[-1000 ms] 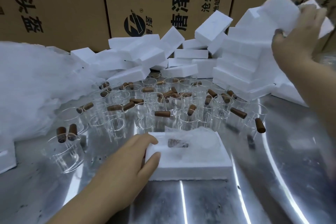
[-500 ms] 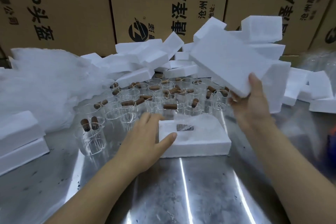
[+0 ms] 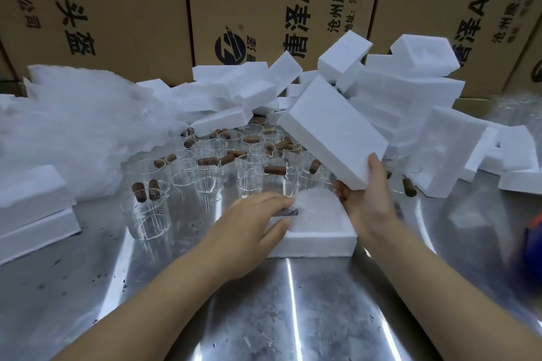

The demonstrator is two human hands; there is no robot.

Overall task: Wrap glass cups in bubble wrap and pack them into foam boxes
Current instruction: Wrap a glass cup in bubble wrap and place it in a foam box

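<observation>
My L hand [image 3: 255, 223] flat, fingers straight, pressing wrapped cup [image 3: 315, 204] down in box [image 3: 319, 240], dead ctr. My R hand [image 3: 368, 196] grips lid [image 3: 334, 132] by low corner, tilted, above box at 1. Bare cups [image 3: 205, 182] at 11-12. Foam pile [image 3: 410, 97] at 1-2. Wrap heap [image 3: 73, 132] at 10. Cartons [image 3: 117, 9] behind.

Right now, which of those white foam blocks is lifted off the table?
The tilted white foam slab that the right hand grips by its lower corner; the other foam pieces lie heaped behind or rest on the steel table.
</observation>
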